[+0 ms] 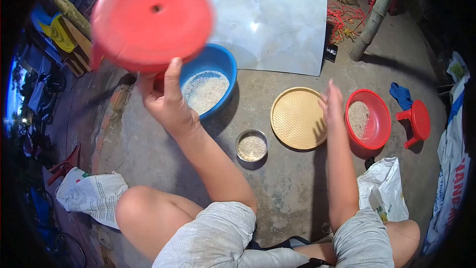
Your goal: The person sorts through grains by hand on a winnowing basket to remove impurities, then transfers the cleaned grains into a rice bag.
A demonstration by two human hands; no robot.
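My left hand (171,106) is raised, its fingers closed on the edge of a red plastic stool (148,25) with a small hole in its round top. The stool is blurred and hides part of a blue basin (233,72) with white grain (206,89) inside. My right hand (332,100) is empty with fingers stretched out, above the right rim of a round woven tray (296,119). Right of that hand stands a red basin (381,124) holding brownish grain (358,119). A metal bowl of grain (252,147) sits on the floor between my forearms.
A second small red stool (420,120) stands at the right beside a blue cloth (400,96). A large pale sheet (267,25) lies at the back. White sacks (91,193) are on both sides. A bamboo pole (374,25) rises at the back right.
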